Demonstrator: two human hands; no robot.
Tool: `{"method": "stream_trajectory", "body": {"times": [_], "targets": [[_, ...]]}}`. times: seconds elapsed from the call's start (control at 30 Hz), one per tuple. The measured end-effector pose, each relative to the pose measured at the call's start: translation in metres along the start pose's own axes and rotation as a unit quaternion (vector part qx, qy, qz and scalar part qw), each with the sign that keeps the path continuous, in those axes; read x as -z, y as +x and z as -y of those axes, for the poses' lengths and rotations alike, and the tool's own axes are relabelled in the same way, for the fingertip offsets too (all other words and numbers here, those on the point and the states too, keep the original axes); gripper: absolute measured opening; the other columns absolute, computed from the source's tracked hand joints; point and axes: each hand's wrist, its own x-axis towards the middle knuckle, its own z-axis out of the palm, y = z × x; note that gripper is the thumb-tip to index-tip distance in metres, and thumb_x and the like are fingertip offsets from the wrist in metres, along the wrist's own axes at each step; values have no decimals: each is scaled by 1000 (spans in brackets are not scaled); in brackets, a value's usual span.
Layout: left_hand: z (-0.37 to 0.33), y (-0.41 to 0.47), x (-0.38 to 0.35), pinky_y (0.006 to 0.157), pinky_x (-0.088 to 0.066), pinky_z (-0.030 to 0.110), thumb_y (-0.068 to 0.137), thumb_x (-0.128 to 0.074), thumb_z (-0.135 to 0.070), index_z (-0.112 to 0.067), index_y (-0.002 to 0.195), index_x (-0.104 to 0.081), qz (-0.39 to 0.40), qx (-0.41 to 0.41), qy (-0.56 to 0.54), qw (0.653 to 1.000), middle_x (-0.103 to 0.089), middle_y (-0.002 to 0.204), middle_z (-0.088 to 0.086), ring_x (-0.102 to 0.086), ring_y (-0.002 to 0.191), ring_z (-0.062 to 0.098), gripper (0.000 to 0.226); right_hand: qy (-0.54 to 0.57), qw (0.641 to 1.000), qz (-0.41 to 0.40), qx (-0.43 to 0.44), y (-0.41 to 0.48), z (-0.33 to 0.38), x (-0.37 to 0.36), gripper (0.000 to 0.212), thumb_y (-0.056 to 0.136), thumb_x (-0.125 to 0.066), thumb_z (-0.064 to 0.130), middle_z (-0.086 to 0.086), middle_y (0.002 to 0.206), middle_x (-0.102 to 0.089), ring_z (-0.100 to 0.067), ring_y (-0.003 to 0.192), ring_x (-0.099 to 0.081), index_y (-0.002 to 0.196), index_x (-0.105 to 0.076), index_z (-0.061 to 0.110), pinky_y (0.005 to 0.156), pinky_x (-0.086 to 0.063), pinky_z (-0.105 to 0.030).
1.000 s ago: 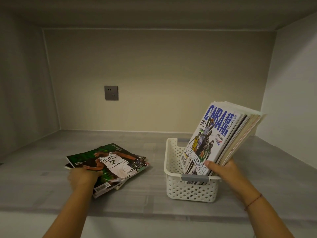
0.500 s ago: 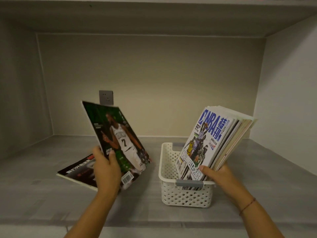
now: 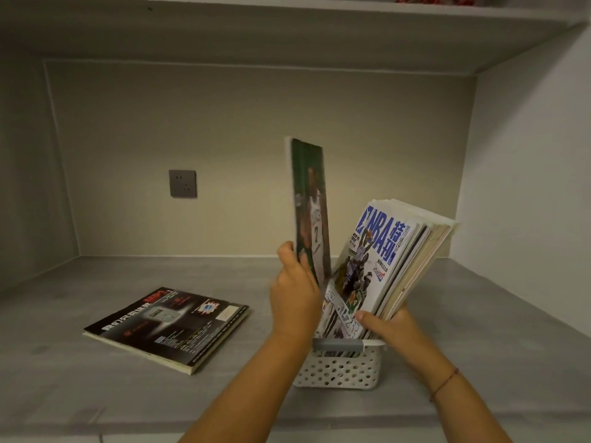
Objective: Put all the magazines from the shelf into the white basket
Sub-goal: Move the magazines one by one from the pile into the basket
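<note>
The white perforated basket (image 3: pixel 335 374) stands on the grey shelf with several magazines (image 3: pixel 383 266) upright in it, leaning to the right, an NBA cover in front. My right hand (image 3: pixel 388 327) grips the lower edge of that stack. My left hand (image 3: pixel 295 295) holds a green basketball magazine (image 3: pixel 311 212) upright and nearly edge-on, just above the basket's left side, next to the stack. A black-covered magazine (image 3: pixel 169 324) lies flat on the shelf to the left of the basket.
The shelf (image 3: pixel 96 394) is a deep recess with a back wall, side walls and a board above. A grey wall socket (image 3: pixel 182 183) sits on the back wall. The shelf's front edge runs just below my forearms.
My left hand lifted the green magazine off the flat pile and carried it right to the basket, turning it upright. The black magazine beneath is now uncovered. My right hand stayed on the stack.
</note>
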Motion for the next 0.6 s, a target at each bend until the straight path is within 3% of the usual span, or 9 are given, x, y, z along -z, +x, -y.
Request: {"method": "stream_trajectory", "body": {"times": [0.07, 0.13, 0.2, 0.3, 0.4, 0.47, 0.53, 0.6], "targets": [[0, -1, -8, 43, -38, 32, 102, -30, -24, -11, 118, -34, 36, -35, 41, 998, -62, 71, 5, -55, 54, 26, 21, -4, 1000, -8, -2, 2, -2, 1, 48, 75, -73, 18, 11, 107, -65, -5, 97, -63, 114, -51, 34, 74, -51, -14], [1, -2, -11, 44, -31, 31, 101, -31, -20, -12, 115, -34, 96, -75, 61, 991, -63, 75, 7, -52, 54, 28, 16, -6, 1000, -12, 3, 2, -4, 1, 46, 74, -73, 17, 14, 102, -68, -3, 94, -65, 111, -53, 35, 72, -51, -13], [0, -4, -11, 44, -35, 33, 100, -33, -18, -13, 113, -36, 166, -105, 81, 977, -64, 80, 9, -57, 60, 30, 14, -3, 1000, -13, 11, 3, -6, 1, 47, 74, -73, 16, 16, 98, -70, 0, 92, -65, 113, -54, 33, 70, -51, -10], [-4, -8, -7, 59, -52, 44, 99, -36, -21, -17, 116, -34, 269, -83, 72, 957, -63, 94, 11, -62, 72, 31, 18, 8, 1000, -7, 18, 3, -6, 1, 54, 73, -74, 17, 15, 103, -70, 1, 96, -64, 121, -51, 29, 73, -51, -11], [-3, -18, -1, 68, -54, 46, 96, -41, -28, -23, 120, -27, 375, -75, 29, 924, -62, 102, 9, -62, 76, 27, 28, 4, 999, 14, 31, 1, -1, 2, 59, 69, -75, 22, 20, 107, -68, 0, 101, -63, 122, -50, 29, 76, -50, -11], [-1, -22, 3, 76, -54, 45, 93, -46, -35, -31, 120, -24, 455, -52, 12, 889, -60, 104, 4, -63, 82, 23, 35, -1, 999, 25, 39, 0, 2, 3, 55, 73, -73, 15, 21, 109, -68, -1, 102, -63, 121, -51, 27, 76, -50, -11], [1, -17, 7, 85, -53, 41, 90, -50, -47, -32, 121, -26, 525, -10, -13, 851, -59, 115, 3, -63, 94, 20, 42, 5, 998, 34, 43, -1, 3, 4, 54, 74, -72, 14, 16, 109, -69, -5, 103, -63, 122, -50, 26, 77, -51, -14], [4, -7, 10, 97, -48, 37, 84, -53, -61, -31, 131, -25, 568, 37, -52, 821, -52, 134, 2, -57, 112, 18, 62, 6, 998, 40, 43, -3, 6, 6, 66, 70, -73, 25, 6, 115, -67, -9, 108, -62, 129, -43, 22, 84, -53, -22]]}}
